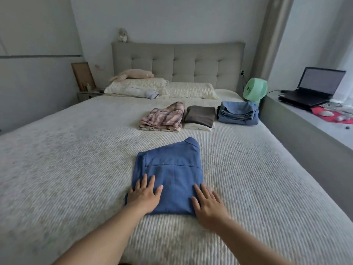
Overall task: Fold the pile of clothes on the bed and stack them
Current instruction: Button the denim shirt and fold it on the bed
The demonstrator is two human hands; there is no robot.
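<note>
Fingers spread flat, left hand (143, 196) and right hand (208, 204) press the squarish folded blue denim shirt (170, 175) on the ribbed bedspread (76, 169).

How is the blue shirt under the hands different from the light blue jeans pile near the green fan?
The blue shirt is one darker garment, lying near under both hands; the light blue jeans pile is paler, holds several folded layers and lies untouched at the far right of the bed. The left hand and right hand press flat on the shirt. Both are folded.

We find no legible text, label, brand or number anywhere; the laptop (315, 87) screen beside the bed is too blurred to read.
</note>
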